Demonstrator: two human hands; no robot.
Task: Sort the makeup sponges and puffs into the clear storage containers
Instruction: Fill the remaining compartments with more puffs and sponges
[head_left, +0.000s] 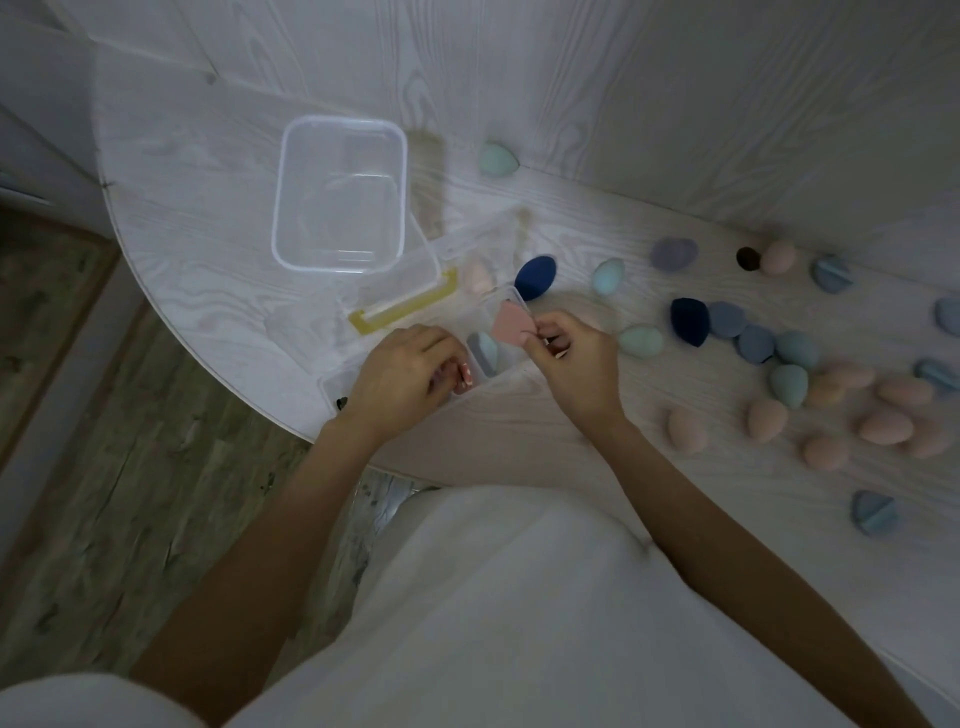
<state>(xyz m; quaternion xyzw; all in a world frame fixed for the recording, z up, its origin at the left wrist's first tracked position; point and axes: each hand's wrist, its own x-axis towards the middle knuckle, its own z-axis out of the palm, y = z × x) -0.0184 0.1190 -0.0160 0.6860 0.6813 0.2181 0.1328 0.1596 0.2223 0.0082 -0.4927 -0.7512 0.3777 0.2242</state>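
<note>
On the far left of the white table, a large clear container, empty and open, probably kept ready for another kind of item. Just right of it and nearer, a clear lid with a yellow handle, laid aside to leave the boxes free. Below that, the left hand, fingers curled onto the near edge of a small clear container, apparently to steady it; whether something is pinched inside the fingers, cannot tell. Inside this container, a grey-blue puff lying flat. Next to it, a pink puff, pinched at its edge by the thumb and fingers of the right hand and tilted over the container's rim, seemingly to slide it in beside the other one. Behind, a dark blue sponge on the table. Further right, well apart from the containers, many loose pieces waiting: teal egg-shaped sponges, blue round puffs, then a group of peach sponges close together. Most of the sorting judged not yet done.
</note>
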